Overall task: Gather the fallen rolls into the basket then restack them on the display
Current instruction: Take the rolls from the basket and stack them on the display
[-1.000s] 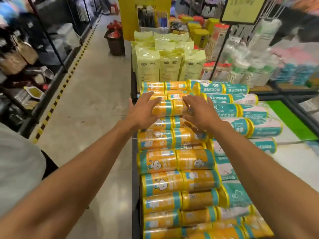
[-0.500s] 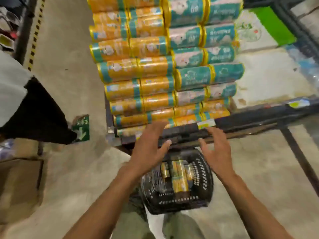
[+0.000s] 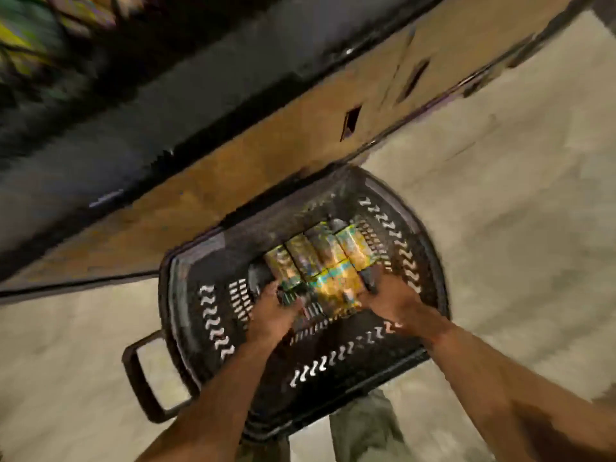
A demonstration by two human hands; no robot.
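Observation:
A black plastic basket point(image 3: 213, 328) stands on the floor right below me. Several yellow-and-teal rolls point(image 3: 320, 258) lie side by side in its bottom. Both my hands are down inside it. My left hand point(image 3: 273, 318) grips the near left end of the rolls with its fingers curled round them. From the right, my right hand point(image 3: 396, 301) grips the near end of the same bunch. The whole view is blurred by motion. The stacked rolls on the display are out of sight.
The display's dark edge point(image 3: 133, 111) runs diagonally above the basket, with brown cardboard boxes point(image 3: 300, 138) beneath it. The basket's handle point(image 3: 140, 371) sticks out at the lower left. My trouser leg point(image 3: 366, 428) shows below the basket, on a pale concrete floor point(image 3: 500, 195).
My hands left the stacked rolls on the display, came down over the basket and are now inside it on the rolls. My view swung from the display down to the floor.

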